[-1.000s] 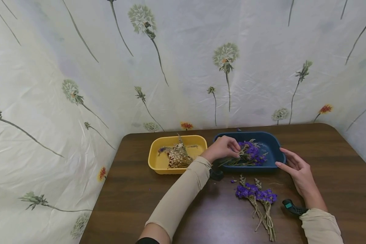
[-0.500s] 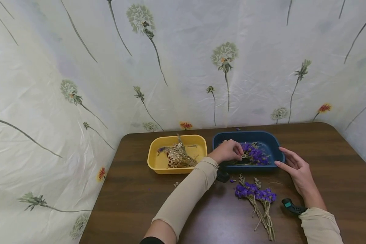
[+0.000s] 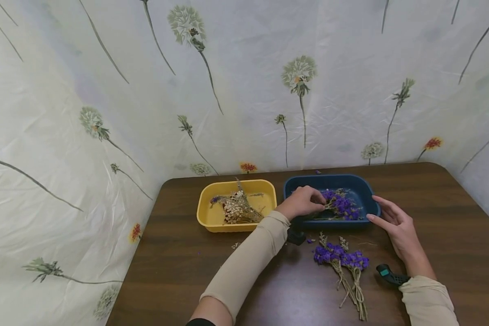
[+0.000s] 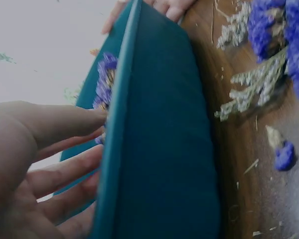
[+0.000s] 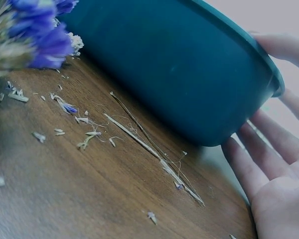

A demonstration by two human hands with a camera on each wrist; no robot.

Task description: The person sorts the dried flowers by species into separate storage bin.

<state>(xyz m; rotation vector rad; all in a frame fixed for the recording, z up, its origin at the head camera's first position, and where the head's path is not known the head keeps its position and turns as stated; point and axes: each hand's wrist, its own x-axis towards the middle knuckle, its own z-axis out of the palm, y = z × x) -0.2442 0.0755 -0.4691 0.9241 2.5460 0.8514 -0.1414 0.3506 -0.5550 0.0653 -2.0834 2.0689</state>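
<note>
In the head view my left hand (image 3: 303, 202) reaches into the blue tray (image 3: 330, 223) from its left side. Thumb and fingertips pinch the stems of the purple dried flowers (image 3: 343, 206) lying there. The left wrist view has the tray's near wall (image 4: 164, 124) hiding part of the fingertips and most of the flowers. My right hand (image 3: 397, 226) holds the tray's right end, its thumb and fingers spread about the corner, as the right wrist view also shows. Two twine-tied purple bunches (image 3: 355, 261) lie on the table in front of the tray, heads toward it.
Left of the blue tray stands a yellow tray (image 3: 216, 228) with a cream-coloured dried bunch (image 3: 236, 206). Loose petals and stem bits (image 5: 139, 134) litter the brown table (image 3: 167, 271). A flower-printed curtain (image 3: 236, 90) hangs behind the table.
My left hand has shifted slightly right inside the blue tray, coming closer to the purple flower heads. The right hand keeps its hold on the tray's end.
</note>
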